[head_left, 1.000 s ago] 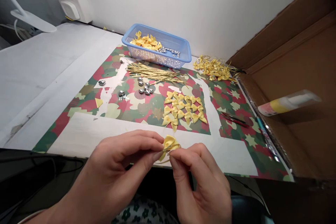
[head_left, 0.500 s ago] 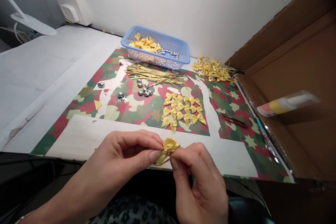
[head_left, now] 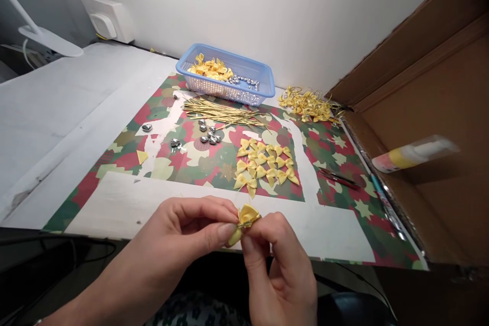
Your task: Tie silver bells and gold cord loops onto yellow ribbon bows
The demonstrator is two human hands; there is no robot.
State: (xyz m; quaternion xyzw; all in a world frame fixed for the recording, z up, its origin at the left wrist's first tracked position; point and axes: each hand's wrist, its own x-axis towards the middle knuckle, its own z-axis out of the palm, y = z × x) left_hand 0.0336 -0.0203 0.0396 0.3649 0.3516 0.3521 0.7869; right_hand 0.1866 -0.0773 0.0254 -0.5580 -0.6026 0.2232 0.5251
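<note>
One yellow bow is pinched by the left hand and right hand from both sides, likely so it stays still, near the worktop's front edge.

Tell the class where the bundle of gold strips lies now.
In the head view, the gold strips lie mostly left of centre on the patterned sheet, in front of the blue basket and behind the cluster of silver pieces.
</note>
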